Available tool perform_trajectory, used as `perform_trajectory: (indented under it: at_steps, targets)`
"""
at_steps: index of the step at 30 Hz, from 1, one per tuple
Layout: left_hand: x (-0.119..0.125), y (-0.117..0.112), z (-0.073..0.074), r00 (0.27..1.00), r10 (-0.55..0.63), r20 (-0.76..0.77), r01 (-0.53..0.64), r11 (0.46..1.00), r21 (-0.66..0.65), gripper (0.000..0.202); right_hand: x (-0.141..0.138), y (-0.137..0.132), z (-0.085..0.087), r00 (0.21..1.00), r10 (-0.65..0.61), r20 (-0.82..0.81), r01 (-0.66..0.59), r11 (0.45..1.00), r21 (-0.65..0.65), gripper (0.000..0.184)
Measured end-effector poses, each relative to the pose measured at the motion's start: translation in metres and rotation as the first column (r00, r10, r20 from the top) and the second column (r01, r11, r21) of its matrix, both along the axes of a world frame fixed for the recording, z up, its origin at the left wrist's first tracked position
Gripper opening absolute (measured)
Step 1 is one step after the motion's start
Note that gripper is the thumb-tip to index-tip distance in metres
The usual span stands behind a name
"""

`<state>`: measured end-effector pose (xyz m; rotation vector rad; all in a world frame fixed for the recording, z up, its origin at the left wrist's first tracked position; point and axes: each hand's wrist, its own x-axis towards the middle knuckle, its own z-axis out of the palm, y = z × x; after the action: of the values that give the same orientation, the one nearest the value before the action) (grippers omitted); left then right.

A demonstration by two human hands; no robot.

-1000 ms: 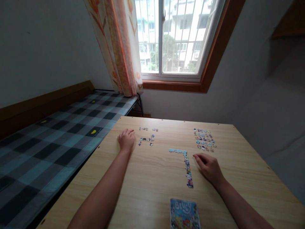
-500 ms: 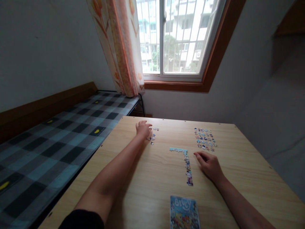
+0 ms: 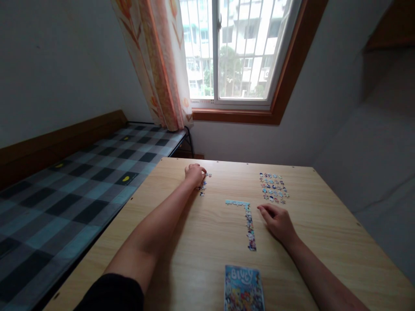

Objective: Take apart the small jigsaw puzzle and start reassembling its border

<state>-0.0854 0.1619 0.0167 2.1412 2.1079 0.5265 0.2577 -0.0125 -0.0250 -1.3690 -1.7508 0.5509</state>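
Observation:
At the far left of the table, my left hand (image 3: 195,175) has its fingers bent down and closed at a puzzle piece (image 3: 205,174) by the fingertips. A few loose puzzle pieces (image 3: 202,188) lie just below that hand, partly covered by it. My right hand (image 3: 278,221) rests on the table with thumb and fingers drawn together; whether anything is in them is hidden. Just left of it is a joined puzzle strip (image 3: 249,224), shaped like a corner, with a light blue top edge and a multicoloured right side.
Several loose puzzle pieces (image 3: 274,188) are spread in rows at the back right of the wooden table (image 3: 194,242). A blue puzzle box (image 3: 244,287) marked "Bluey" lies near the front. Beside the table's left edge stands a bed (image 3: 97,185); a window (image 3: 241,52) is behind.
My left hand's fingers, spread apart before, have closed down at the pieces. My right hand keeps its pose. The whole view has shifted slightly, moving things left in the picture.

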Motion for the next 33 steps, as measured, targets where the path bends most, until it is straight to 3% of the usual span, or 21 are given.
perform_trajectory:
  at_steps: [5,10,11,13,15,19,22,26,29,33]
  targets:
    - [0.004,0.001,0.016,0.986,-0.004,0.168,0.007,1.000,-0.019,0.004,0.000,0.000,0.001,1.000,0.001,0.009,-0.001,1.000,-0.001,0.035]
    - [0.018,-0.026,0.040,0.892,-0.018,0.452,0.071,0.992,-0.101,0.029,-0.001,0.001,0.000,1.000,0.002,0.001,-0.002,1.000,0.010,0.035]
    - [0.022,-0.038,0.045,0.844,-0.013,0.537,0.100,0.986,-0.132,0.034,-0.001,0.000,0.000,1.000,0.003,0.004,-0.003,1.000,0.019,0.035]
    - [0.033,-0.067,0.052,0.563,0.095,0.821,0.204,0.947,-0.250,0.042,-0.002,-0.001,0.003,1.000,0.007,0.017,-0.008,0.999,0.040,0.034]
    - [0.044,-0.098,0.058,0.369,0.219,0.903,0.290,0.896,-0.336,0.045,-0.005,-0.004,0.009,0.999,0.014,0.031,-0.016,0.998,0.060,0.033]
    - [0.063,-0.147,0.067,0.214,0.350,0.912,0.337,0.850,-0.405,0.038,-0.019,-0.012,0.038,0.998,0.045,-0.038,-0.041,0.994,0.105,0.030]
    - [0.074,-0.170,0.069,0.195,0.365,0.910,0.346,0.843,-0.412,0.034,-0.036,-0.019,0.065,0.981,0.096,-0.169,-0.080,0.992,0.098,0.027]
    - [0.083,-0.188,0.072,0.242,0.262,0.934,0.349,0.875,-0.336,0.038,-0.059,-0.026,0.092,0.959,0.169,-0.228,-0.147,0.983,0.108,0.024]
    - [0.086,-0.193,0.073,0.247,0.221,0.943,0.355,0.885,-0.301,0.041,-0.069,-0.027,0.100,0.958,0.193,-0.214,-0.169,0.978,0.125,0.023]
    - [0.086,-0.195,0.073,0.238,0.220,0.946,0.359,0.885,-0.296,0.043,-0.075,-0.025,0.097,0.962,0.192,-0.194,-0.167,0.976,0.141,0.021]
